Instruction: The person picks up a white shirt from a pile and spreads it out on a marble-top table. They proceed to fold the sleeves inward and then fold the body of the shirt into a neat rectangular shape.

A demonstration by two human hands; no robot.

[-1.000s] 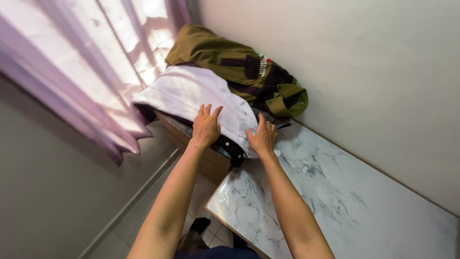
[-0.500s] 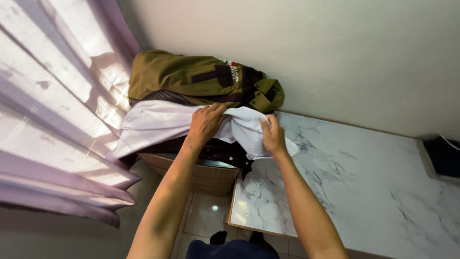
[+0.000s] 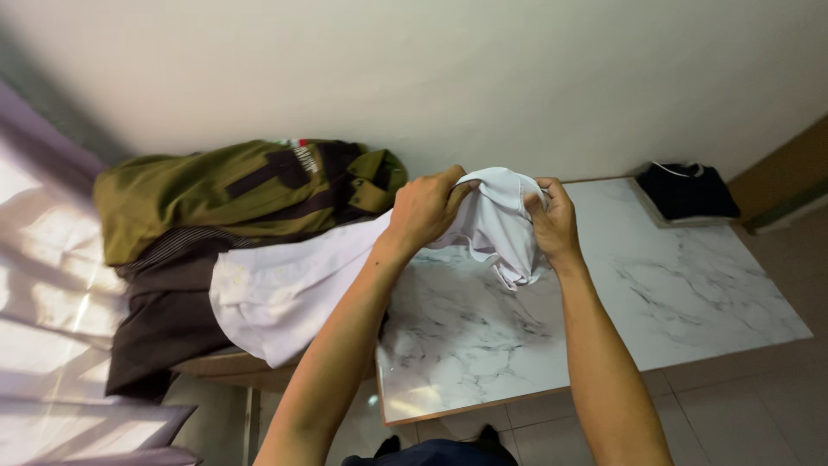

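L hand: fingers curled shut on a bunched fold of the white shirt, centre of frame, raised over the bench's left part.
R hand: pinching the same cloth from the other side, just right of L hand; fist closed, thumb on top.
White shirt: gathered end held up betw. both hands, a loose corner hanging below R hand; rest trails down-left and drapes over the pile at frame left.
Pile: olive jacket on top, upper left, against the wall; dark brown garment under it, lower left.
Bench: marble-look top, centre to right; bare under the hands.
Far corner: black folded item, upper right, well apart from hands.
Step (judgement): shirt gripped and partly lifted off pile.
Grip needs: both hands holding firm; trailing part lies on the pile and could drag.
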